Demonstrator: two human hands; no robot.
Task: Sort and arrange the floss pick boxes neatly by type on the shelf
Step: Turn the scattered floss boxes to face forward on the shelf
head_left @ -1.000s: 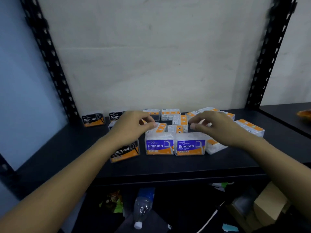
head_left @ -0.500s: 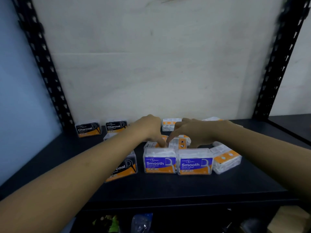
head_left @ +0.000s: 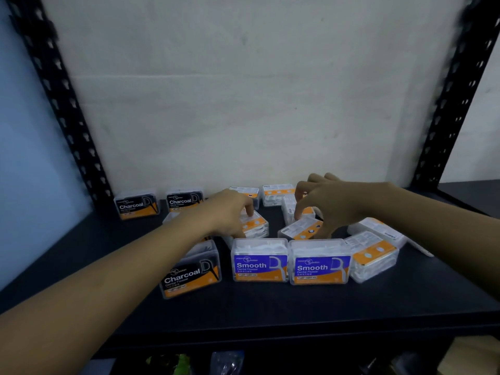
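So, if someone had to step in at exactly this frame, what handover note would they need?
Hands: the left grip curls over a flat white box just behind the front row. The right grip pinches a tilted white box beside it.
Done: two Smooth boxes stand side by side at the front of the shelf. Two Charcoal boxes stand at the back left.
Left: the third Charcoal box sits askew at the front. The loose white boxes at the right and back lie unsorted.
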